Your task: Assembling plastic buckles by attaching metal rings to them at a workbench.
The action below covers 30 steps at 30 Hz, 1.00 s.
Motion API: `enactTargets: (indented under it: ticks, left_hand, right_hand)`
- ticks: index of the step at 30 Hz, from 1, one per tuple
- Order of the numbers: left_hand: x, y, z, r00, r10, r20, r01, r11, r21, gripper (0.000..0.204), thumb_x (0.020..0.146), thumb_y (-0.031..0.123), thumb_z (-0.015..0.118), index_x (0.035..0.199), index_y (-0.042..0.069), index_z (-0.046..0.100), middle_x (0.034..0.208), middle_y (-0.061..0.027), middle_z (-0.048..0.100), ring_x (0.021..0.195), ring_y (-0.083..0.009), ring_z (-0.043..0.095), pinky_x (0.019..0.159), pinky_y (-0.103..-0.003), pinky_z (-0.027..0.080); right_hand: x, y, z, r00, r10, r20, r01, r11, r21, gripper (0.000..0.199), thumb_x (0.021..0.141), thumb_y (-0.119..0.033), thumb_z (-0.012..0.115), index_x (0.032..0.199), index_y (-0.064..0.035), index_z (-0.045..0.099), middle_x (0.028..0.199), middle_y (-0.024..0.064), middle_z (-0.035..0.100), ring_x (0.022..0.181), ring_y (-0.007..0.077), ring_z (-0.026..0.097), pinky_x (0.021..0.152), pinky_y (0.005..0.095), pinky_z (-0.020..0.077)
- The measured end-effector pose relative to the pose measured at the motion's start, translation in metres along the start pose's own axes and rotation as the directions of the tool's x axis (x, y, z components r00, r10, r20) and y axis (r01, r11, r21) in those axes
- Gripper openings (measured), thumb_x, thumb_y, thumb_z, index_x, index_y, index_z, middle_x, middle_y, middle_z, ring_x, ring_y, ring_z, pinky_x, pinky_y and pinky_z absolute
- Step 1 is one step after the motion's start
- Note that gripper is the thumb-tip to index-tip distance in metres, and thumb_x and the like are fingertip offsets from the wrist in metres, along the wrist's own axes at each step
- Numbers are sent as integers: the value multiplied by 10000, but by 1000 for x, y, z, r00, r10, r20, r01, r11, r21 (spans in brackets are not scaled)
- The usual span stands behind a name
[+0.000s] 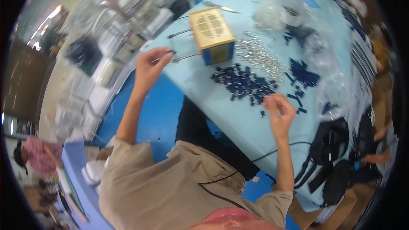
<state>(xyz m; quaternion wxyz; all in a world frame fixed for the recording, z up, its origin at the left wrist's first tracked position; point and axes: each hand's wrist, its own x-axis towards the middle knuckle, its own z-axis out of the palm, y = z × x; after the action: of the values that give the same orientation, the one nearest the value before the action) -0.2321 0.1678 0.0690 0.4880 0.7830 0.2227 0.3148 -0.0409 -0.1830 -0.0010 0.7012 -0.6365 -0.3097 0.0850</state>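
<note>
One pale blue table fills the upper right and middle of the frame, tilted by the lens, with the blue floor showing below its near edge. One small box-shaped machine stands on the table in the upper middle — tan on top with a slotted grille, blue on its sides — and three thin metal rods stick out from its left side toward the table's edge. Two loose heaps lie right of it: a silver heap of small metal pieces, and just below it a dark blue heap of small parts, too many and too blurred to count. One smaller scatter of dark blue parts lies farther right, near crumpled clear plastic bags.

Left hand, left of centre, has its fingertips pinched together at the outer end of the lowest rod; whether a small piece sits between them cannot be told. Right hand, right of centre, hovers at the lower right border of the dark blue heap, fingers curled in with thumb and forefinger close — whether they grip a part cannot be told.

One black bag sits at the lower right.
</note>
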Motion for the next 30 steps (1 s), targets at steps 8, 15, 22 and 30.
enactTargets:
  ticks: [8, 15, 22, 30]
  left_hand:
    - [-35, 28, 22, 987, 132, 90, -103, 957, -271, 153, 907, -14, 721, 1059, -25, 729, 1033, -82, 708, 900, -122, 645, 748, -255, 534]
    - [-59, 45, 78, 927, 303, 221, -226, 922, -314, 169, 842, -78, 736, 1002, -24, 739, 994, -110, 732, 877, -164, 662, 716, -279, 530]
    - [-73, 59, 114, 851, 415, 321, -309, 891, -332, 208, 795, -64, 774, 994, -8, 753, 932, -126, 732, 766, -186, 671, 675, -287, 527]
    - [-83, 59, 121, 824, 457, 335, -342, 872, -350, 221, 794, -73, 769, 1002, 1, 767, 927, -129, 732, 779, -192, 686, 666, -274, 530]
  right_hand:
    - [5, -2, 8, 993, -116, 13, 116, 971, -209, 27, 895, 32, 716, 921, 37, 712, 881, 95, 676, 747, 127, 649, 660, 235, 518]
    - [-5, -53, 44, 963, -262, 60, 269, 937, -224, 218, 829, 64, 741, 1041, 12, 730, 996, 137, 707, 812, 179, 667, 714, 272, 529]
    - [-20, -77, 53, 948, -293, 126, 312, 935, -169, 285, 755, 68, 817, 1020, -2, 740, 1005, 139, 709, 843, 199, 677, 695, 289, 547]
    - [-32, -71, 56, 933, -356, 54, 359, 914, -189, 215, 764, 147, 753, 942, 29, 730, 926, 120, 695, 790, 192, 673, 671, 282, 540]
